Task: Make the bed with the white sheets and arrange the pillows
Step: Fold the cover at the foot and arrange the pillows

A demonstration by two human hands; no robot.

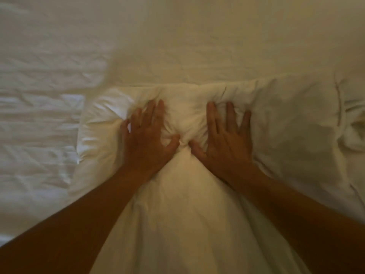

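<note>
Both bare forearms reach forward from the lower corners and converge, so the two hands lie side by side, palms down, on a white pillow (286,125). The left hand (147,135) is spread flat, its fingers straight and fanned, pointing away from the person, its thumb sticking out toward the other hand. The right hand (227,139) mirrors it, with fingers straight and splayed and thumb angled inward. The two thumb tips are near each other but apart, with a small pucker of cloth between them. Neither hand curls round or pinches anything. Both press down, and the pillow dents under the palms and bulges in a rounded hump between the two index fingers. The pillow lies directly beneath both hands, reaching a short way past the left hand's little finger and much farther past the right hand's; its far edge runs just beyond the fingertips. Beyond that edge, and out to the left of the left hand, spreads the wrinkled white sheet (49,125). Far to the right of the right hand some white cloth (354,125) is bunched; whether it belongs to the pillow I cannot tell.
</note>
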